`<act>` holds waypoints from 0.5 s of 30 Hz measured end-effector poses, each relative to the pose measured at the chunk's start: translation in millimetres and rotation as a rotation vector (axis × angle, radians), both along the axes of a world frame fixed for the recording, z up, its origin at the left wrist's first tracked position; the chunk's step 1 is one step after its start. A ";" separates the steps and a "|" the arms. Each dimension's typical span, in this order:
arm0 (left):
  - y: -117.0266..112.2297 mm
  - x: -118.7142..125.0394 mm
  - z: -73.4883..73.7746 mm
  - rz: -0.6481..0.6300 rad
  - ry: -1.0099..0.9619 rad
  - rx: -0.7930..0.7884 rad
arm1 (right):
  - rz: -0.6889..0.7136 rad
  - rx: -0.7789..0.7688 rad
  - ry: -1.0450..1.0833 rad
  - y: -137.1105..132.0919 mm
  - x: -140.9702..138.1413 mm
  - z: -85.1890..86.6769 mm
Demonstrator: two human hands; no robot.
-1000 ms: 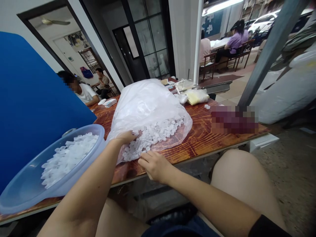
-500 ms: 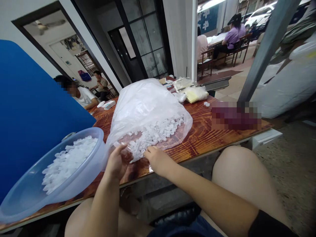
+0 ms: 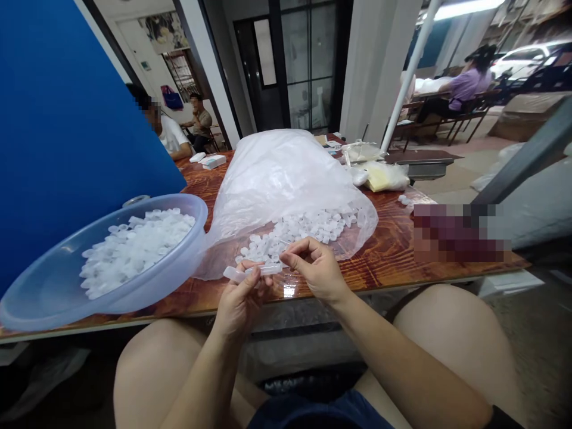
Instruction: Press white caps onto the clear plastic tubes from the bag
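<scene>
My left hand (image 3: pixel 241 302) is closed on a translucent white plastic tube (image 3: pixel 270 270), which lies roughly level across the fingers above the table's front edge. Just right of the tube's end, my right hand (image 3: pixel 318 269) is pinched. A thin pale sliver shows by its fingertips, too small to name. Behind both hands, small translucent white plastic pieces (image 3: pixel 308 227) spill out at the mouth of a large clear plastic bag (image 3: pixel 281 170). To the left, a tilted-looking blue translucent basin (image 3: pixel 172 271) holds a heap of similar white pieces (image 3: pixel 134 253).
A blue panel (image 3: pixel 75 119) rises behind the basin. On the wooden table (image 3: pixel 379 256) are small packets (image 3: pixel 384 177) at back right, a white box (image 3: pixel 213 161), and a blurred-out dark red item (image 3: pixel 460 238). Other people sit farther back at left and right.
Both hands have lifted from the bag's mouth and moved right in view. The tube now shows clearly in my left hand. My head view has turned and levelled.
</scene>
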State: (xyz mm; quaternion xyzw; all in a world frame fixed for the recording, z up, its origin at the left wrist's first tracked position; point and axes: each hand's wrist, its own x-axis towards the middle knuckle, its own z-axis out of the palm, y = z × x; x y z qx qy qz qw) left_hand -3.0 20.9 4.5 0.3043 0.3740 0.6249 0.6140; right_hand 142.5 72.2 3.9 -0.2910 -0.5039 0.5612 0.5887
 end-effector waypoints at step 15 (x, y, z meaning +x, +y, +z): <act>-5.9 10.3 -5.3 -0.023 -0.043 0.029 | 0.042 0.185 -0.018 -11.4 0.3 -2.7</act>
